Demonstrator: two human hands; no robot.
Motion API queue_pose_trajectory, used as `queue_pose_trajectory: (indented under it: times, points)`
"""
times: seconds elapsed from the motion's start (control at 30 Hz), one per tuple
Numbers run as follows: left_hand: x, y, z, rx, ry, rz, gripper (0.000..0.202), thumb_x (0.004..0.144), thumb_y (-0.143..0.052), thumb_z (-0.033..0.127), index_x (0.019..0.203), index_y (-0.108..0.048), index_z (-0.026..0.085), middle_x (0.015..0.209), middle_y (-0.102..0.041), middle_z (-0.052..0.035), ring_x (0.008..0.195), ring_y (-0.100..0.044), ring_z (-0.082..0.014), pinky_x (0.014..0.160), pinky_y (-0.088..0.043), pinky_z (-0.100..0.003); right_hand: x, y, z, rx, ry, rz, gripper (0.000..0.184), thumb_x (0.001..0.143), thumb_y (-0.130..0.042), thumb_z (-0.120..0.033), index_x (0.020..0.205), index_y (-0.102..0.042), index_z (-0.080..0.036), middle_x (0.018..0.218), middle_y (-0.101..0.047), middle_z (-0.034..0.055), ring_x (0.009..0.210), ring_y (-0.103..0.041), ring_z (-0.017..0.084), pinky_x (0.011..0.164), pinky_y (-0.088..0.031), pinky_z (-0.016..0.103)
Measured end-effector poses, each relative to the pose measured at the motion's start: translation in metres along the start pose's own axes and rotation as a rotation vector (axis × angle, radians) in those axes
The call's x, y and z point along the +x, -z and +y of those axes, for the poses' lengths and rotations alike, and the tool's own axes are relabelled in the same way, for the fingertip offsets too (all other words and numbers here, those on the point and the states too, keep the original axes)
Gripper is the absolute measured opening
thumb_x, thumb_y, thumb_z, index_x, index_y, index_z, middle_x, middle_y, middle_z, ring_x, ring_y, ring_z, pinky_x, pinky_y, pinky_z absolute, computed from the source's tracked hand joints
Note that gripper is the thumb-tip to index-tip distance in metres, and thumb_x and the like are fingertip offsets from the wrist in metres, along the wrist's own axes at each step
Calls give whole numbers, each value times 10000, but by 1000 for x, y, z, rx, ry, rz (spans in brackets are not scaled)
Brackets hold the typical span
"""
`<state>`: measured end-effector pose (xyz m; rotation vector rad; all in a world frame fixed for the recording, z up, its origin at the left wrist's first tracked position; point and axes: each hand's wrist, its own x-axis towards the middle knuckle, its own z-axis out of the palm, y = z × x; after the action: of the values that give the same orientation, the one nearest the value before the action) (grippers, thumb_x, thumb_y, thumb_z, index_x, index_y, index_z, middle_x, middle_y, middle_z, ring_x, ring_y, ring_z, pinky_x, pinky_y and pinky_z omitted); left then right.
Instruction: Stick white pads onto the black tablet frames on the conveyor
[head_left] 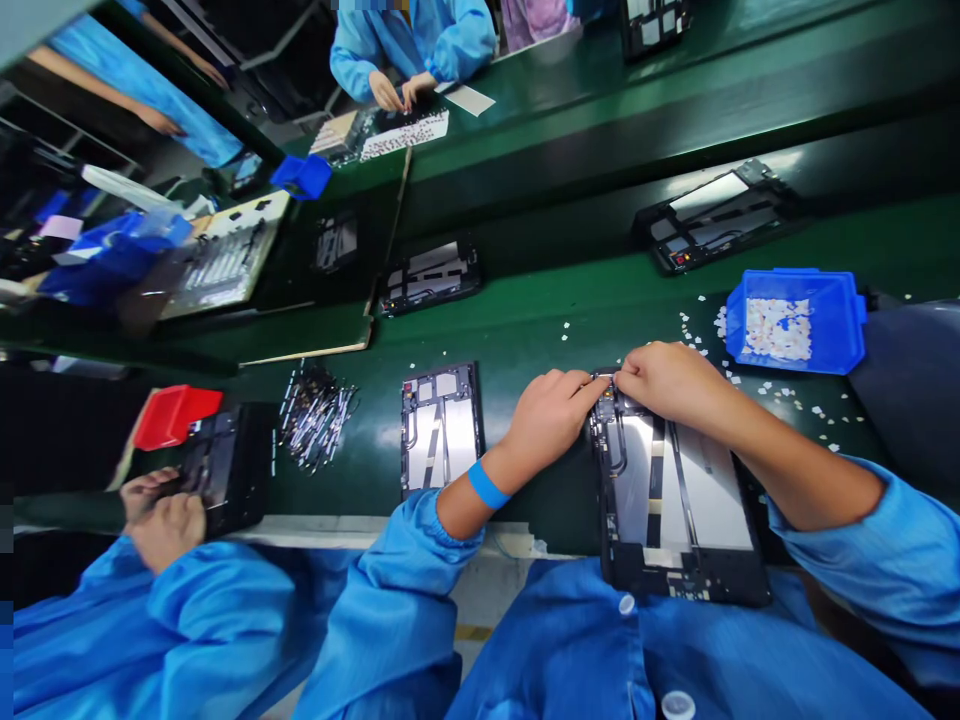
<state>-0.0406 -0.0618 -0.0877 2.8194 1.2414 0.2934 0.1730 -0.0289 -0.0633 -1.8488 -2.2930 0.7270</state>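
Observation:
An opened tablet (675,490) with its silver battery and cables exposed leans against the bench edge in front of me, its lower end close to my body. My left hand (551,415), with a blue band at the wrist, reaches to the tablet's top left corner, fingers pressed together on it. Just beside it, my right hand (667,380) is closed in a pinch over the top edge. Whatever lies between its fingertips is too small or hidden to make out. A second opened tablet (442,425) lies flat to the left of my left hand.
A blue bin (840,320) of small white pieces stands at right, with loose bits scattered around. More opened tablets (716,215) lie farther back. At left are a pile of thin strips (315,415), a red bin (169,415) and a co-worker's hands (165,515). Another person works across the bench.

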Motion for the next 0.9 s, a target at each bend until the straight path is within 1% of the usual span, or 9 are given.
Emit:
queue_pose_trajectory:
  times: [0.1, 0.17, 0.33, 0.4, 0.5, 0.63, 0.73, 0.8, 0.9]
  points:
    - [-1, 3, 1, 42, -36, -43, 381, 1074, -441, 200, 1407, -623, 227, 1206, -722, -106, 934, -617, -236, 746, -436, -375, -5, -4, 4, 0, 31, 23, 250, 910, -580, -296, 724, -736, -235, 710, -709, 50, 663, -615, 205, 611, -353, 329]
    - [-2, 7, 2, 74, -64, -87, 409, 1069, -432, 183, 1447, -585, 211, 1265, -705, -115, 948, -612, -240, 737, -423, -382, -13, -10, 11, 22, 94, 100, 239, 944, -552, -283, 847, -762, -223, 797, -728, 58, 733, -639, 211, 656, -398, 327]
    - [-1, 11, -3, 110, -131, -121, 416, 1077, -426, 185, 1471, -559, 181, 1274, -701, -115, 952, -597, -242, 734, -400, -379, -41, -27, 33, -82, 488, 273, 356, 1039, -460, -184, 1264, -733, -222, 1002, -703, 81, 899, -606, 209, 793, -451, 316]
    - [0, 11, -7, 104, -124, -131, 418, 1083, -425, 199, 1481, -554, 203, 1271, -699, -108, 963, -593, -237, 755, -410, -371, -47, -29, 37, -205, 588, 269, 389, 1022, -484, -137, 1330, -704, -226, 1009, -685, 83, 879, -562, 213, 768, -436, 315]
    - [1, 16, -10, 121, -105, -177, 439, 1093, -399, 212, 1513, -526, 234, 1300, -688, -101, 986, -588, -231, 783, -424, -373, -46, -28, 35, -323, 632, 255, 408, 968, -534, -78, 1321, -698, -199, 1020, -663, 97, 875, -533, 222, 726, -419, 314]
    - [3, 29, -5, 156, -67, -231, 428, 1104, -397, 245, 1506, -543, 260, 1274, -699, -87, 993, -588, -231, 783, -415, -370, -36, -22, 31, -272, 628, 208, 401, 955, -551, -79, 1292, -715, -225, 990, -655, 89, 857, -555, 218, 711, -444, 314]
    - [6, 34, 2, 173, -47, -242, 426, 1098, -413, 239, 1503, -545, 236, 1267, -699, -97, 992, -591, -235, 775, -414, -364, -46, -14, 37, -10, 593, 278, 412, 1005, -454, -96, 1285, -718, -242, 1011, -694, 79, 905, -624, 210, 783, -514, 332]
    - [8, 34, 5, 167, -49, -246, 438, 1085, -424, 211, 1506, -541, 230, 1268, -697, -103, 981, -596, -237, 768, -420, -362, -71, -10, 48, 194, 479, 404, 378, 1028, -450, -144, 1275, -719, -242, 1065, -725, 80, 971, -667, 213, 846, -545, 359]
    - [8, 34, 7, 147, -61, -226, 473, 1048, -435, 145, 1495, -565, 225, 1283, -696, -118, 970, -612, -247, 771, -443, -368, -129, -15, 77, 487, 159, 595, 225, 1003, -591, -258, 1165, -746, -247, 999, -745, 62, 897, -694, 211, 810, -566, 371]
